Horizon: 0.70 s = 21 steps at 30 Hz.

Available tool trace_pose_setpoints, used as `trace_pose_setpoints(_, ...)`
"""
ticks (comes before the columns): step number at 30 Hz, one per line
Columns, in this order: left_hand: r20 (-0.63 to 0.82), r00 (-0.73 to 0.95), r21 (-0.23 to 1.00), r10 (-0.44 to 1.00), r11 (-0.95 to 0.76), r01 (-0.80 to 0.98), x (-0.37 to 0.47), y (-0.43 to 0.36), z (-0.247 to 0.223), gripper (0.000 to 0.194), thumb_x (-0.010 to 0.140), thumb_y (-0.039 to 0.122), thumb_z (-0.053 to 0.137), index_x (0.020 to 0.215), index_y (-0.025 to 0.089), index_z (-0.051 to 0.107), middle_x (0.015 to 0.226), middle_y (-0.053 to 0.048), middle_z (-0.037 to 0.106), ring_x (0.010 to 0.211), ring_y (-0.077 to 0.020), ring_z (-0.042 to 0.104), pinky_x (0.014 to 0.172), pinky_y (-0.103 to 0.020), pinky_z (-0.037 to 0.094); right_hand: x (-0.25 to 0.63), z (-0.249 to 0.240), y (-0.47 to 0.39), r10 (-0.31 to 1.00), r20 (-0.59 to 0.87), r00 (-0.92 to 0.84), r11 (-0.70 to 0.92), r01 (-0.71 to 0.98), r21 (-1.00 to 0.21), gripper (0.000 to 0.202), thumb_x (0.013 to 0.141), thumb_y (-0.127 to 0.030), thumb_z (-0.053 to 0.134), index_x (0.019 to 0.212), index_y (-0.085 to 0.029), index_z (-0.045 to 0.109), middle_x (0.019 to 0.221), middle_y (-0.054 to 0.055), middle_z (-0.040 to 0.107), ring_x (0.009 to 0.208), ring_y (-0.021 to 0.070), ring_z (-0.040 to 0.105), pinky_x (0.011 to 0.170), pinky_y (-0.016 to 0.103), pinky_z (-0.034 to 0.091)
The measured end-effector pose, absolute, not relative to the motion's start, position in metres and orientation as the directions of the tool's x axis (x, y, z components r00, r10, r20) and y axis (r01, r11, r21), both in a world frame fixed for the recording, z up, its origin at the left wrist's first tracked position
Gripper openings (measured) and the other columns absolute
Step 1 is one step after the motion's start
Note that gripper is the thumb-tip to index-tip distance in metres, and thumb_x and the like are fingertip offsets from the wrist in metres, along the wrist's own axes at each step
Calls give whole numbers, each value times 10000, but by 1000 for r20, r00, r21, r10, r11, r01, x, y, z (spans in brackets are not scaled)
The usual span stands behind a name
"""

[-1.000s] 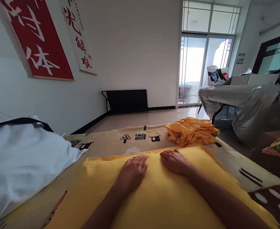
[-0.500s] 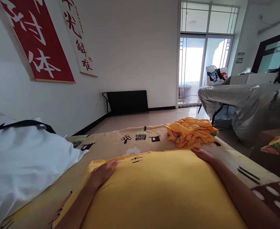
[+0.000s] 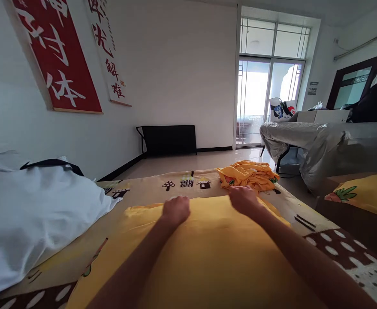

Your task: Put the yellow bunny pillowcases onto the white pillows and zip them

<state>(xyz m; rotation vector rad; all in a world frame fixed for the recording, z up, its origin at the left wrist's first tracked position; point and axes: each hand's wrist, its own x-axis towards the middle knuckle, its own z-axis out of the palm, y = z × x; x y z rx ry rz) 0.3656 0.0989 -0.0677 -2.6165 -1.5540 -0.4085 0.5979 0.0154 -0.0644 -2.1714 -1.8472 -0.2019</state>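
A plump yellow pillow (image 3: 214, 253) lies in front of me on a patterned beige bedsheet (image 3: 149, 189). My left hand (image 3: 175, 210) rests on the pillow's far edge with its fingers curled down. My right hand (image 3: 243, 198) lies beside it on the same far edge, fingers bent over the top. Whether either hand pinches the fabric is hidden. Just beyond my right hand sits a crumpled heap of yellow cloth (image 3: 246, 174).
A white pillow with a black strap (image 3: 30, 210) lies at the left. A silver-covered table (image 3: 317, 141) with boxes stands at the right, a yellow pineapple-print cushion (image 3: 365, 195) nearer. A black low table (image 3: 169, 138) stands by the far wall, glass doors (image 3: 265, 103) beyond.
My hands went from the pillow's middle out to its far corners, then came back together at the middle of its far edge. The view has shifted a little rightward and up.
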Motion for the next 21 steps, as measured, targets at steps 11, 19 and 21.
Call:
trace_pose_setpoints(11,277,506,172,817,-560,810,389,82,-118,423,863,262,329,1184,164,586,1293,-87,577,1202,-190,510,1055,-350,338,554,-130,35,945,320,66,6,976,-218,304,912,-226,326,988,-177,617,1111,78,666,1087,179,574,949,331,332)
trace_pose_setpoints(19,279,268,224,922,-333,916,280,99,-125,603,874,454,228,1335,145,462,1446,-68,409,1369,-212,306,1147,-414,202,667,-160,1,902,287,323,-235,924,-300,474,898,-239,278,1332,-194,461,1437,56,428,1340,160,349,1075,355,264)
trace_pose_setpoints(21,288,191,254,938,-268,929,257,92,-134,614,868,478,215,1364,184,428,1472,-38,369,1379,-214,286,1137,-438,228,684,-176,-13,892,279,355,-257,907,-334,512,889,-243,265,1372,-182,422,1450,56,409,1333,168,364,1067,345,299)
